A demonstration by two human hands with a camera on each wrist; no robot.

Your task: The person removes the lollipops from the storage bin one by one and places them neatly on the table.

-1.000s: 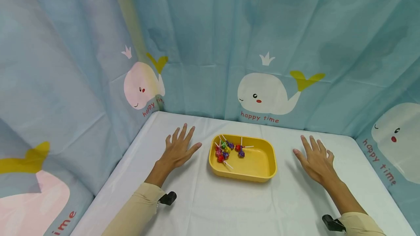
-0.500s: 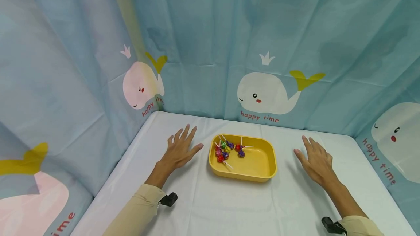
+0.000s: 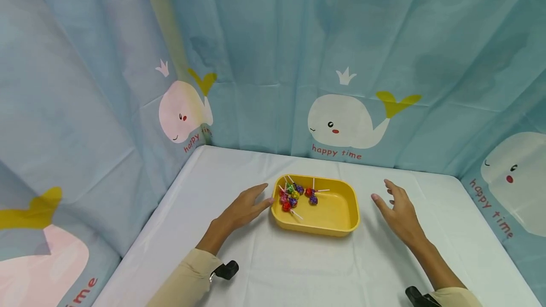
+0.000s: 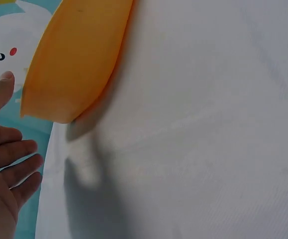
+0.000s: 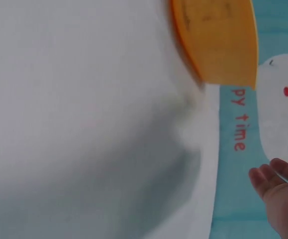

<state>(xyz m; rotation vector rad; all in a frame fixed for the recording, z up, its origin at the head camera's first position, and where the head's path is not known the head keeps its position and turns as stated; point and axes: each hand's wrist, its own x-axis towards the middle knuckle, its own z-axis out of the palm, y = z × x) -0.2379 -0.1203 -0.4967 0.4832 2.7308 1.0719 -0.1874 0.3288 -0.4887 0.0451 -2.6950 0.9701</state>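
Whale-print curtain (image 3: 277, 60) behind, white tablecloth (image 3: 298, 269) below. Yellow tray (image 3: 337, 210) sits at about 12 o'clock from me, lollipops (image 3: 295, 194) inside, bunched toward its 10 o'clock corner. Tray's long axis runs roughly 9 to 3, so its short ends face my hands. From my left hand (image 3: 242, 210) it's at 3 o'clock; from my right hand (image 3: 401, 214), 9 o'clock. Left is nearer: thumb tip right by the rim, can't tell if touching. Right has a clear gap. Both hold nothing, fingers relaxed, thumbs apart. That lopsided spacing is what matters, I'd say.
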